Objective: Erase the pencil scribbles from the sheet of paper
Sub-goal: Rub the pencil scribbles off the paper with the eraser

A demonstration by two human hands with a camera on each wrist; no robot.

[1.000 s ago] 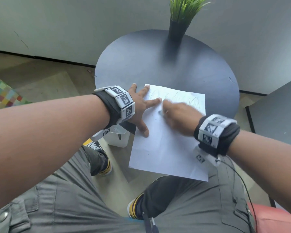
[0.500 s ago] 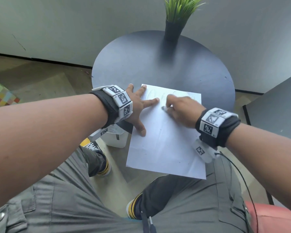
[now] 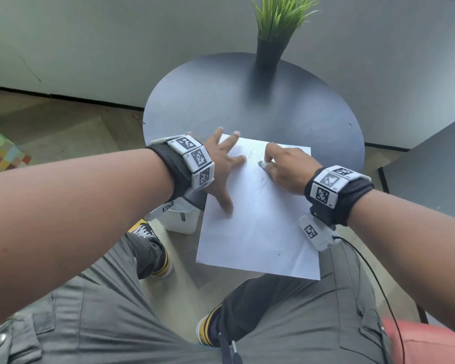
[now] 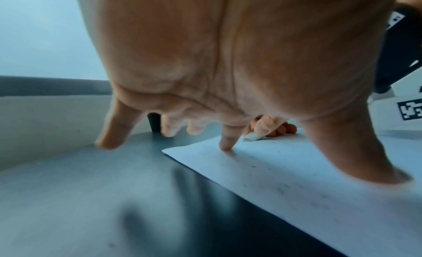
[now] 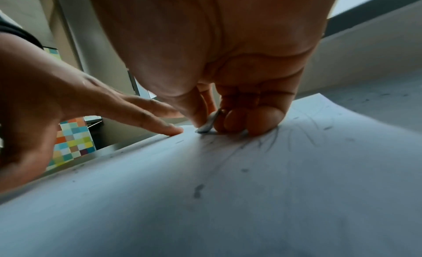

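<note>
Eraser (image 5: 209,124) mostly buried between right hand (image 5: 228,71) fingertips; plant (image 3: 279,17) cropped at top; paper's (image 3: 260,232) pencil marks faint.

- I can read no words, brands or numbers.
- My wrist bands (image 3: 195,160) carry black-and-white square code markers, with tiny characters beside them too small to read.
- The paper (image 3: 258,232) bears only pencil scribbles.

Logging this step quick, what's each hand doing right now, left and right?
Left hand: open, fingers spread, pressing the sheet of paper flat.
Right hand: closed, pinching a small eraser against the paper.
</note>
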